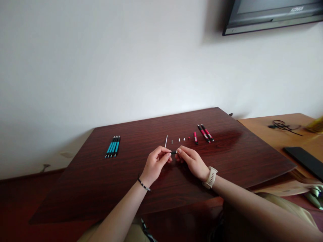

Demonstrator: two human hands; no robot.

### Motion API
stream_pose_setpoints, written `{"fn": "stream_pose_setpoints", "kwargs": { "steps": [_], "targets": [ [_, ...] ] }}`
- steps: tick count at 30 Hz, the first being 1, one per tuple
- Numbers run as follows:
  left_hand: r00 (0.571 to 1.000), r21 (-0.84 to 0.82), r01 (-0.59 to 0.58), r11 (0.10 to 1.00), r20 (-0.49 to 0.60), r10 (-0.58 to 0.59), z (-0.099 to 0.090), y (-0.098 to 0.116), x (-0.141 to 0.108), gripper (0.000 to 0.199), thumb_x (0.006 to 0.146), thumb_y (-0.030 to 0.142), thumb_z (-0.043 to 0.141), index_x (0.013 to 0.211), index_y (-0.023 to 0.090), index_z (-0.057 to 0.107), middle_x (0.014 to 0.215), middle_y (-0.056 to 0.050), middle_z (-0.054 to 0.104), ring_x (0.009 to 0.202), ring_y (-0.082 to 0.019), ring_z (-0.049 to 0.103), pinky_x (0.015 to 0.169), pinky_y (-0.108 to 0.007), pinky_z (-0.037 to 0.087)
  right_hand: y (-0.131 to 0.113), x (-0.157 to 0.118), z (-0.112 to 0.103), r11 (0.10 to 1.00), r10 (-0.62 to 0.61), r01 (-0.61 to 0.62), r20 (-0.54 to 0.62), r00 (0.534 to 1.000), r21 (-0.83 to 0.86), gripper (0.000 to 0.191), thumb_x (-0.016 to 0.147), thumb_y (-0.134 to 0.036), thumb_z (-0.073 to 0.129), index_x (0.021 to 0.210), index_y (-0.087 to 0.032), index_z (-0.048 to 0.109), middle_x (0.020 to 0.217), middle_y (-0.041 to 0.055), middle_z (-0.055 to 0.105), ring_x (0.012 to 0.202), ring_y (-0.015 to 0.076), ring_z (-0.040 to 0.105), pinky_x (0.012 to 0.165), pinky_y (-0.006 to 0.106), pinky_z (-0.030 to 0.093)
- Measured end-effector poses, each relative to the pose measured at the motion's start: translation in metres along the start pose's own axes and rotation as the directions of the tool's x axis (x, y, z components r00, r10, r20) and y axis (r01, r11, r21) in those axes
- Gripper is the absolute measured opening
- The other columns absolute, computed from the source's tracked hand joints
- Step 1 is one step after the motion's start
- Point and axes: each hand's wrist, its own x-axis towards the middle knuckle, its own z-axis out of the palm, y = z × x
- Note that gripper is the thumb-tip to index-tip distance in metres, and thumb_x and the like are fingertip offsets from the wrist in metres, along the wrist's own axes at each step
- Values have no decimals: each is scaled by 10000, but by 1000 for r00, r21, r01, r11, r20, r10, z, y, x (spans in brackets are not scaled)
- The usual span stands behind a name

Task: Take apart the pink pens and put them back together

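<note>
My left hand and my right hand pinch a short black pen barrel between them, one at each end. The fingers cover both ends of it. Just beyond my left fingertips lies a thin white pen refill. To its right, in a loose row, are a small spring, two tiny white parts and a tiny red part. A red pen barrel with a dark end lies further right, beside two red-and-black pens.
Several blue-and-black pens lie side by side on the left of the dark wooden table. On a lighter table to the right are a black cable and a flat black object. A television hangs above.
</note>
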Motion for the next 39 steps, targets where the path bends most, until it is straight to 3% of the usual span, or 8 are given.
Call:
{"fn": "stream_pose_setpoints", "kwargs": {
  "steps": [5,10,15,22,26,39],
  "targets": [
    [998,132,-65,989,-19,68,-1,-2,0,148,983,344,705,1060,220,724,1046,-64,754,942,-215,723,833,-319,566,1,1,0,1000,3,-3,-14,1000,8,491,1083,-603,506,811,-217,639,784,16,661,729,182,571,724,316,453],
    [987,367,-157,917,31,157,3,3,-3,76,962,282,720,1034,262,733,980,-38,751,889,-217,698,836,-334,544,0,0,1,1000,-16,15,-26,1000,-22,472,1077,-591,534,796,-220,614,766,3,624,730,178,561,724,311,449],
    [979,404,-191,895,18,201,-1,7,-2,164,952,283,737,1110,298,779,1067,-59,793,983,-274,724,946,-406,552,-6,-1,5,998,-65,65,10,998,-26,486,1087,-597,506,799,-221,616,793,8,617,754,178,563,743,310,459],
    [974,391,-68,918,-172,146,-44,-6,29,116,942,277,721,1054,252,738,1101,-61,793,1005,-250,774,947,-380,594,-7,-2,3,999,-44,45,43,998,-24,507,1098,-615,460,871,-216,678,815,28,673,758,186,603,738,318,473],
    [969,426,-10,905,-220,115,-64,-21,46,129,916,258,719,1045,246,717,1079,-60,789,982,-240,784,921,-372,603,-5,-2,3,998,-41,43,46,998,-35,505,1094,-615,473,865,-218,685,807,25,677,760,186,614,742,316,475],
    [968,536,41,843,-230,99,-75,-47,54,149,885,211,740,1025,262,728,1010,-39,800,938,-223,767,900,-364,584,-4,-2,5,999,-36,39,74,997,-37,474,1099,-575,492,854,-221,689,796,22,688,760,189,642,738,317,487]
  ]
}}
